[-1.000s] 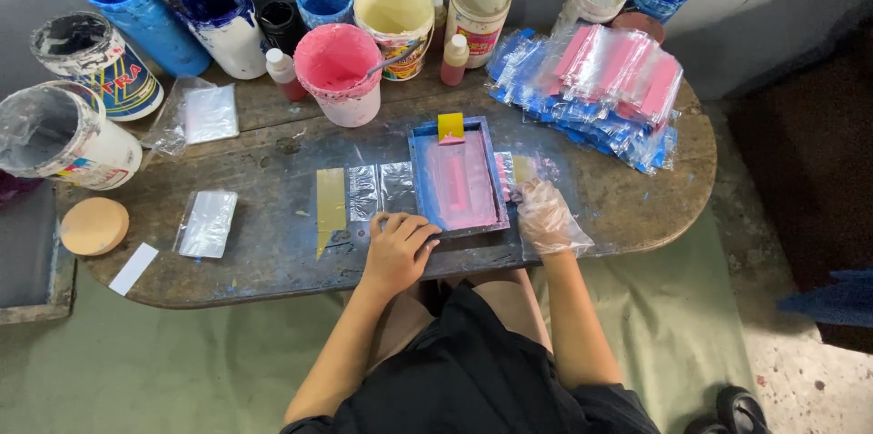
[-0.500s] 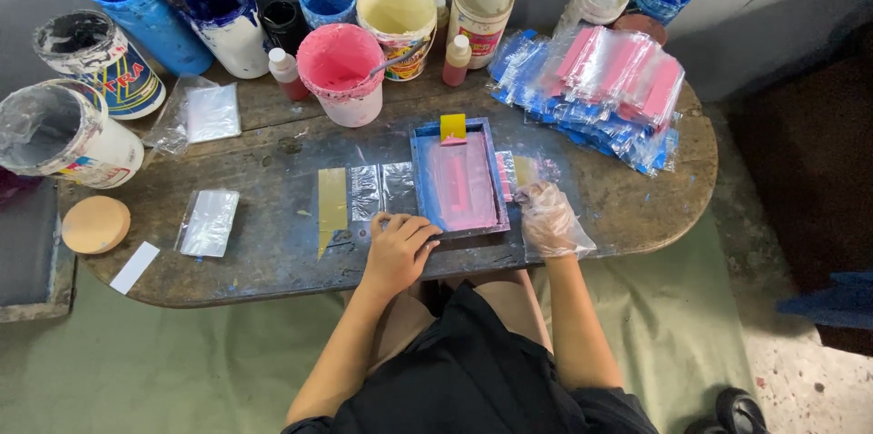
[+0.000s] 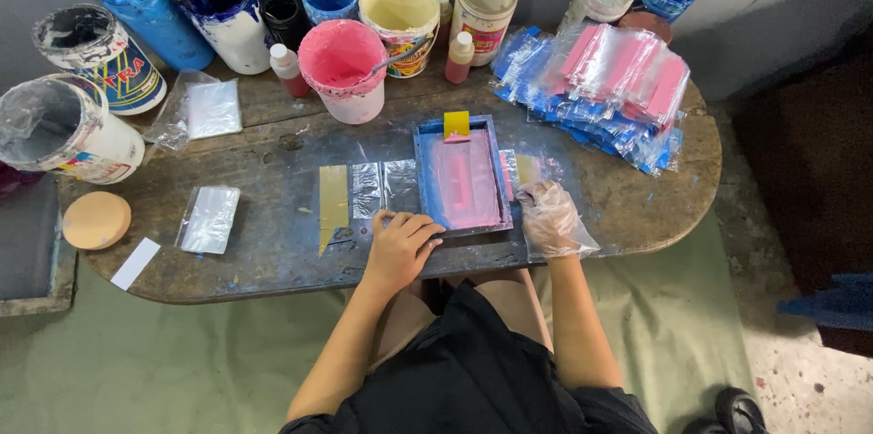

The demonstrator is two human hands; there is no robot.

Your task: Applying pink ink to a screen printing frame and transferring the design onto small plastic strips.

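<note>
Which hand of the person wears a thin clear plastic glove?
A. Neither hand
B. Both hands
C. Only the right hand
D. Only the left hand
C: the right hand, resting at the right edge of the blue printing frame, is covered by a crinkled clear glove, while the left hand at the frame's lower left corner is bare.

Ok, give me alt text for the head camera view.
A seated person rests the bare left hand and plastic-gloved right hand at a blue frame with a pink screen on a worn table. Paint buckets line the far edge.
</note>
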